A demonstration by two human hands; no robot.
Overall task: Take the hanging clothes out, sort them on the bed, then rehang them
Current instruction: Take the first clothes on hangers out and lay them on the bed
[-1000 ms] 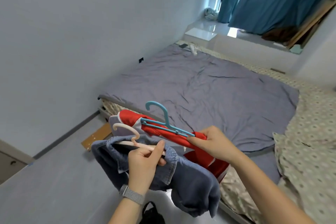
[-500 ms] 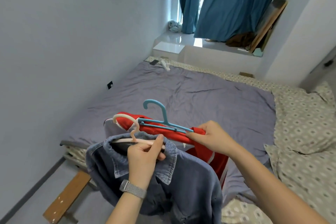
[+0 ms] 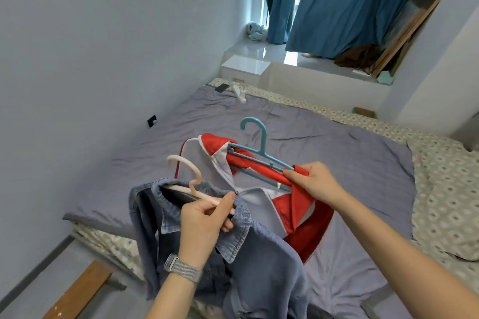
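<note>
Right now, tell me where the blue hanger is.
In the head view the blue hanger is mid-frame over the bed, inside the red garment, its near end pinched by the right hand.

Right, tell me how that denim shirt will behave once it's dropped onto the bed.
The denim shirt hangs in soft folds below the pink hanger that the left hand grips, so it will probably flop and crumple. Its thick collar suggests some weight, so it should stay put on the grey bedspread.

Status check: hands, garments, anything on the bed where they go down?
Left hand grips pink hanger with denim shirt. Right hand grips blue hanger with red garment. Both over grey blanket.
</note>
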